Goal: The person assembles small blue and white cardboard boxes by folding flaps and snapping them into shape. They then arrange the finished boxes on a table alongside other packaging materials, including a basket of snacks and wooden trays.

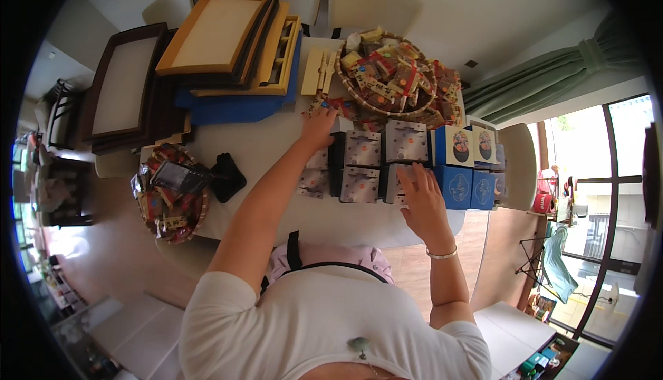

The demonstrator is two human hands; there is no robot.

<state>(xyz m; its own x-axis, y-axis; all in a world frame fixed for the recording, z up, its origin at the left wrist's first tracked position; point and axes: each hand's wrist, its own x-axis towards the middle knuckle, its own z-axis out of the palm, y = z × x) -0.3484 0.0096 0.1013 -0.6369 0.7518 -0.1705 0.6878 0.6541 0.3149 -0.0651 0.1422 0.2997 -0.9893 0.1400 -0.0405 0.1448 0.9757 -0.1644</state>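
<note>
Several small grey patterned boxes (362,148) stand in two rows on the white table in front of me. My left hand (319,128) reaches to the left end of the back row, fingers stretched toward a few loose snack packets (340,107). Its fingertips are at the packets; any contact is hard to make out. Against a front-row grey box (394,185) lies my right hand (423,197), fingers spread, covering part of that box. Blue-and-white boxes (456,188) are stacked just right of it.
A round woven basket (340,79) heaped with wrapped snacks stands at the back. Shallow box trays (214,31) are piled at the back left, beside a dark-framed tray (124,86). Another snack basket (204,215) and a black pouch (228,176) lie at the left.
</note>
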